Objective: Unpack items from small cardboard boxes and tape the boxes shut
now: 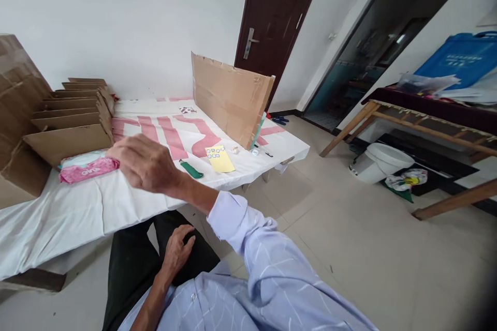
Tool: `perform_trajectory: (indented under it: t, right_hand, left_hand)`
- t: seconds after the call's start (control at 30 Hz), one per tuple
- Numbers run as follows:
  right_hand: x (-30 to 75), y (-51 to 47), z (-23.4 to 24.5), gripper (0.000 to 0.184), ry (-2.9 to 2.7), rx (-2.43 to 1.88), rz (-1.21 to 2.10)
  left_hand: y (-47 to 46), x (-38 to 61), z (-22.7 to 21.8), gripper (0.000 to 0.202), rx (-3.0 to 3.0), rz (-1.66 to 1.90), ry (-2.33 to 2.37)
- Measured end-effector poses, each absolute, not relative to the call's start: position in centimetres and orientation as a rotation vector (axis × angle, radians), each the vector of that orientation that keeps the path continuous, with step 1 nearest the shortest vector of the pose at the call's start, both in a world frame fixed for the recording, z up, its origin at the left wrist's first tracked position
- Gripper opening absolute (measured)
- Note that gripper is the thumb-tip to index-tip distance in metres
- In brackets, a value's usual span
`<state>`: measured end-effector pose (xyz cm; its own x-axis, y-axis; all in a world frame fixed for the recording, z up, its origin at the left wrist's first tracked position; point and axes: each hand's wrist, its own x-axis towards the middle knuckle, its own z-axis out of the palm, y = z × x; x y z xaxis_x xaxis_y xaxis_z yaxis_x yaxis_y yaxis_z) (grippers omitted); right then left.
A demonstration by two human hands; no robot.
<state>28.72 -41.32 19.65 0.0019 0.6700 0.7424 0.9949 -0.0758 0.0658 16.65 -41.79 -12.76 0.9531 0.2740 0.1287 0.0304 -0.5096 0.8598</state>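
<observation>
My right hand (145,164) is held out over the table's near edge, with its fingers curled together. Its fingertips are turned away from me, so what they hold, if anything, is hidden. Just beyond them lies a pink and pale-blue soft pack (90,168); whether they touch it I cannot tell. My left hand (179,251) rests on my thigh, palm down, with its fingers loosely stretched. Right of the right hand lie a green, handle-shaped object (191,169) and a yellow sheet (221,160) bearing several small square stickers.
A white cloth with red markings covers the table (132,207). Cardboard dividers (72,137) stand at the left, and an upright cardboard panel (231,95) at the right. A black pen-like item (266,152) lies near the corner. Beyond the floor are a white bucket (382,163) and a wooden-legged table (349,129).
</observation>
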Motion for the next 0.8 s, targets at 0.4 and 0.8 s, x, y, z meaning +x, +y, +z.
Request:
perform_trajectory:
  t: [0.4, 0.8]
  right_hand:
    - [33.5, -32.4, 22.0, 0.025, -1.421, -1.721, -0.911]
    - [29.0, -34.7, 23.8, 0.022, -1.653, -1.736, -0.749]
  left_hand:
    - [-45.9, 19.1, 2.5, 0.100, 1.101, 0.320, -0.009]
    - [-48.7, 16.2, 2.1, 0.050, 1.638, 0.100, -0.013]
